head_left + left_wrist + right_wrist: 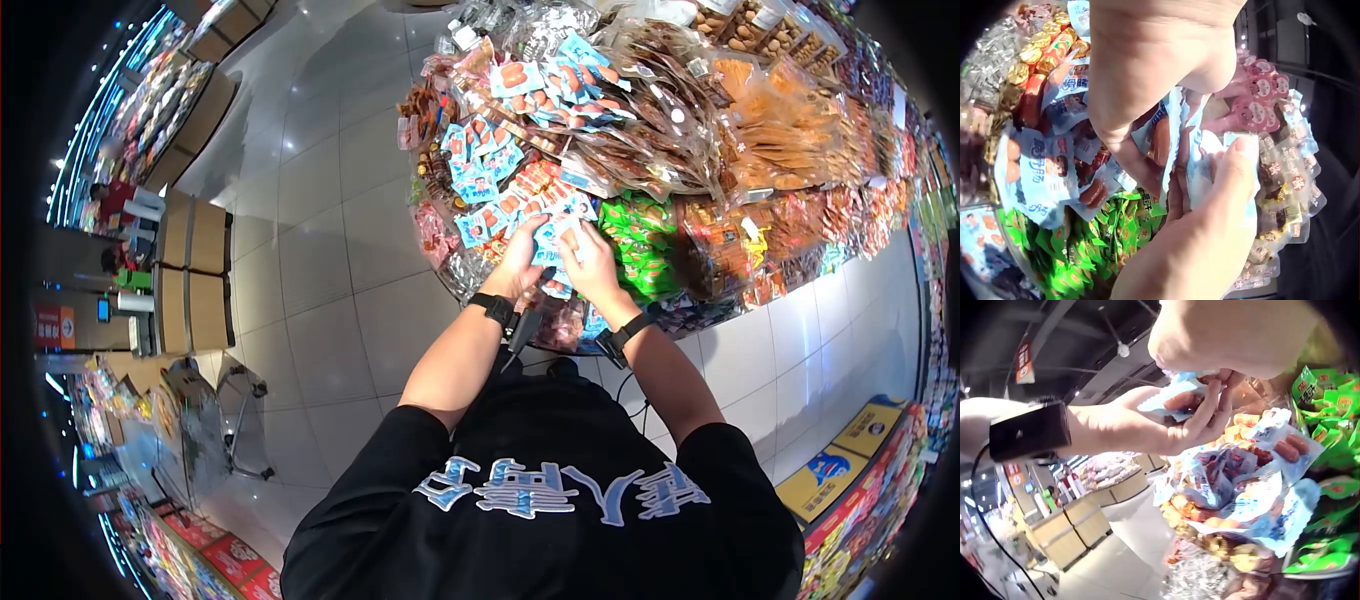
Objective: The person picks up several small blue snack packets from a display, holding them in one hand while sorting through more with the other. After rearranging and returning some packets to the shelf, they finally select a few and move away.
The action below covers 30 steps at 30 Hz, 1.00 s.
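The held blue-and-white sausage packets (549, 245) were above the left part of the display stand (1319, 574), close to its near edge. Broadest on that stand were the clear bags of orange-brown strips (790, 130), spread over its right part, with clear bags of dark brown strips (655, 130) beside them towards the far edge. The bright green packets (637, 245) filled a smaller patch near the near edge, just right of the hands. Loose sausage packets (475, 180) lay in a heap towards the left edge, tilted and overlapping. Of the two hands, the left hand (515, 265) had its fingers curled round the held packets, and the right hand (592, 265) pinched them from the other side, both grips narrow. Smallest were the gold-wrapped sweets (1018, 74), beside the loose sausage packets.
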Available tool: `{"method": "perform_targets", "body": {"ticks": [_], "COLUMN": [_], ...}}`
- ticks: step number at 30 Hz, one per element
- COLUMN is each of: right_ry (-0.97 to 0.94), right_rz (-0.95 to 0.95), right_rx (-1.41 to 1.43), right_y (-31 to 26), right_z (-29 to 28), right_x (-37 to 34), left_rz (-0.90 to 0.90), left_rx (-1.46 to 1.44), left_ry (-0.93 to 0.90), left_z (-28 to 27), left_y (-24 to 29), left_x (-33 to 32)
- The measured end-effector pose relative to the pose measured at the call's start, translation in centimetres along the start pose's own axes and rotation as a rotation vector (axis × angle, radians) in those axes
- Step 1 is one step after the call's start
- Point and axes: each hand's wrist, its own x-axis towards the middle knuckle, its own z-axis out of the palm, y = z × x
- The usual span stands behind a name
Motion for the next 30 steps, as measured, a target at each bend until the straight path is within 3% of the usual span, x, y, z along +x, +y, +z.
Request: {"method": "perform_targets", "body": {"ticks": [3, 7, 9, 17, 20, 23, 27, 30], "right_ry": [0.193, 0.195, 0.212, 0.096, 0.058, 0.054, 0.052, 0.010], "right_rz": [0.123, -0.081, -0.071, -0.083, -0.047, -0.020, -0.081, -0.042], "right_rx": [0.113, -0.128, -0.165, -0.348, -0.336, -0.395, -0.350, -0.255], "right_y": [-0.8, -2.4, -2.2, -5.1, -5.2, -4.0, -4.8, -4.5], "right_z": [2.3, 4.0, 5.0, 5.8, 6.4, 7.4, 7.6, 7.7], "right_x": [0.6, 1.4, 1.4, 1.0, 0.6, -0.2, -0.2, -0.5], "left_rz": [-0.076, -0.150, -0.178, -0.313, -0.429, -0.367, -0.451, -0.358], "left_rx": [0.085, 0.112, 0.125, 0.180, 0.026, 0.192, 0.231, 0.161], "left_ry": [-0.035, -0.064, -0.085, -0.200, -0.298, -0.287, -0.336, -0.291], "left_z": [-2.0, -3.2, -3.3, -5.7, -4.6, -4.2, -5.9, -7.6], "left_y": [1.3, 3.2, 4.2, 5.2, 6.4, 6.3, 6.0, 5.1], "left_x": [0.2, 0.0, -0.3, -0.6, -2.2, -3.3, -2.3, -1.2]}}
